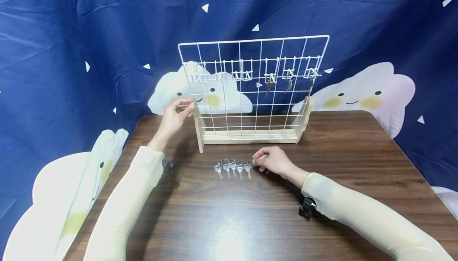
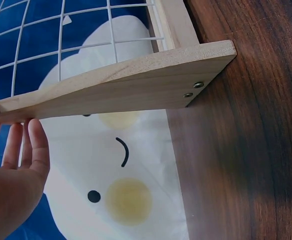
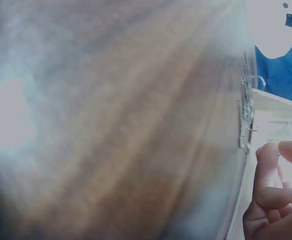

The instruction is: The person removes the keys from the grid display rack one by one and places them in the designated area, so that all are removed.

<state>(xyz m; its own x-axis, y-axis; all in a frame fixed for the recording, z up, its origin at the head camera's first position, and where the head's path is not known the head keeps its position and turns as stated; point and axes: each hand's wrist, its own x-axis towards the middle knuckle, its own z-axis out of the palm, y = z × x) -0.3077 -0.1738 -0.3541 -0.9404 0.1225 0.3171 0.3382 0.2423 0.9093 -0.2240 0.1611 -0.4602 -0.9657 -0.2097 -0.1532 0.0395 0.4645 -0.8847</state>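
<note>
A white wire grid rack [image 1: 250, 92] stands on a wooden base [image 1: 250, 137]. My left hand [image 1: 176, 113] grips the upper end of its left wooden side panel [image 2: 111, 92], thumb on one side and fingers on the other. Several silver keys [image 1: 233, 168], some with visible rings, lie in a row on the table in front of the rack. At the row's right end is my right hand [image 1: 273, 160], its thumb and index fingertips close together beside the last key [image 1: 248, 169]. Whether those fingertips pinch its ring is too small to tell. The right wrist view shows the keys [image 3: 246, 107] edge-on.
Along the grid's upper part hang several white wire hooks [image 1: 241, 75]. Keys hang from the right-hand hooks, among them a brownish key [image 1: 269, 88]. The brown wooden table [image 1: 200, 221] ends at a blue cloud-patterned curtain [image 1: 107, 22] behind the rack.
</note>
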